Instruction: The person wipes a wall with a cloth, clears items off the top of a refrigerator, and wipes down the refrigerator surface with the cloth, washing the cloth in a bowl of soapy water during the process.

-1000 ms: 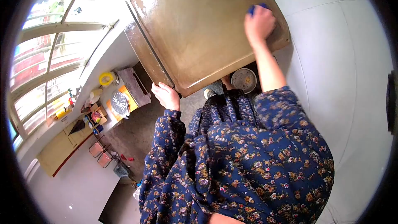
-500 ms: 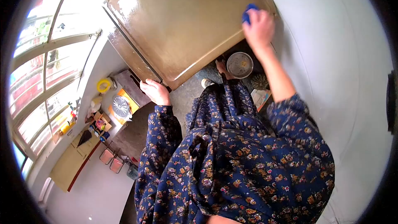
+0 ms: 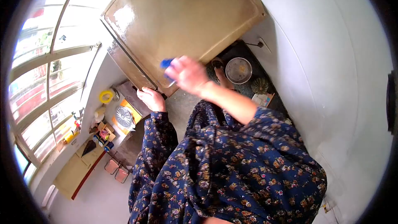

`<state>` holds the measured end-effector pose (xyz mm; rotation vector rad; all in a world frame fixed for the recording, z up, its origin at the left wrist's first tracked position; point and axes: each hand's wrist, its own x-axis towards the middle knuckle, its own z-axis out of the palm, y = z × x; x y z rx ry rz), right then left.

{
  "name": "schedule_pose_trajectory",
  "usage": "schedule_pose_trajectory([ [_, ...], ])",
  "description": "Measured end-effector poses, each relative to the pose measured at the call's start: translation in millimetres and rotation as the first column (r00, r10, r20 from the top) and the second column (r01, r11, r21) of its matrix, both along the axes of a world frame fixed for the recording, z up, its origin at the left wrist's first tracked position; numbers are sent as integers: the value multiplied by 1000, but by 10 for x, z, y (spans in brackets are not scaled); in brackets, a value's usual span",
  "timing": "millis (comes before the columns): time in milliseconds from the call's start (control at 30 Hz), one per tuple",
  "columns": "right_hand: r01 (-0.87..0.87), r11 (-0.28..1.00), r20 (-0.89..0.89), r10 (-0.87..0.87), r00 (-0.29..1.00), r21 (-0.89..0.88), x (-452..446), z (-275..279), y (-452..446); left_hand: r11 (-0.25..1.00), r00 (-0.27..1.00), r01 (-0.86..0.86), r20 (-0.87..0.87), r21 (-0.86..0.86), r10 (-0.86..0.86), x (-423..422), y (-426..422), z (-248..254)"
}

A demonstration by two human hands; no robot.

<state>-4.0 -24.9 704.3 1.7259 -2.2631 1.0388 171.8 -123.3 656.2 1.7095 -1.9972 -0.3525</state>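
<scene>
My right hand is closed on a small blue cloth or sponge, blurred by motion, over the lower left part of a large glossy brown panel. Whether the blue piece presses on the panel I cannot tell. My left hand rests at the panel's near left corner, beside the dark seam. Its fingers are extended and it holds nothing that I can see.
A round metal pan and a dark ribbed gourd-like thing stand by the right wall, below a plugged-in socket. To the left are a yellow tape roll, a ribbed round lid-like thing and barred windows.
My right hand has swept with the blue piece from the panel's right edge to its lower left. My left hand stays at the corner. The view has shifted slightly.
</scene>
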Motion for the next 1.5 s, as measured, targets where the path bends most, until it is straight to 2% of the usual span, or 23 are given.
schedule_pose_trajectory([
  [33,-1,960,208,-60,976,280,-443,48,67,1000,1000,-10,18,4,10,10,4,2],
  [67,257,960,540,-275,795,111,-772,111,199,999,1000,-20,-2,30,20,-16,21,48],
  [100,270,962,102,-274,956,43,-1279,15,367,999,1000,-24,2,22,23,-18,12,35],
  [167,631,727,-226,-589,776,272,-2028,-58,567,1000,1000,-22,-5,20,23,-30,40,53],
  [233,682,707,-168,-661,732,189,-2334,-77,555,999,999,-31,-15,16,32,-77,51,82],
  [333,449,890,-110,-440,891,77,-1978,-154,392,996,997,-73,-11,48,74,-82,67,103],
  [400,156,984,39,-160,986,90,-1334,106,255,996,995,-87,-40,30,88,-107,90,120],
  [433,-61,991,153,41,987,123,-1049,175,194,992,993,-87,-75,94,94,-120,95,185],
  [467,-275,957,180,255,950,92,-778,266,99,988,991,-91,-82,124,102,-159,104,275],
  [533,-632,772,187,612,768,69,-441,192,-137,988,990,-93,-91,119,105,-153,107,236],
  [600,-738,674,49,737,674,-2,-332,110,-543,984,987,-116,-94,134,129,-184,116,273],
  [667,-774,633,-11,774,634,-13,-351,171,-1022,978,984,-125,-103,166,143,-227,137,370],
  [767,-725,688,-112,719,686,-31,-351,153,-1862,971,983,-136,-95,199,157,-242,141,426],
  [800,-684,725,-147,671,727,-77,-374,148,-2141,973,984,-130,-97,191,151,-247,143,450],
  [867,-567,823,-232,548,804,-19,-419,155,-2682,965,982,-140,-98,220,164,-275,139,547],
  [933,-383,909,-300,416,859,165,-589,346,-3221,963,979,-144,-107,230,172,-368,207,808],
  [1033,-232,960,-261,268,927,158,-606,489,-3768,969,981,-142,-99,203,165,-362,200,785],
  [1067,-200,968,-287,237,928,152,-577,525,-3782,966,981,-139,-102,217,164,-350,178,746],
  [1200,-355,913,-142,385,912,200,-568,449,-3062,959,980,-142,-100,243,170,-324,174,735],
  [1233,-426,895,-139,442,886,130,-525,412,-2646,962,981,-143,-97,234,170,-321,182,708],
  [1300,-506,808,-102,555,826,303,-375,585,-1689,956,977,-142,-119,255,176,-330,192,710],
  [1367,-610,744,-52,645,763,271,-332,656,-931,958,977,-141,-120,251,175,-352,189,732],
  [1500,-721,672,-81,738,670,167,-475,554,-1210,956,979,-132,-114,263,167,-362,221,789],
])
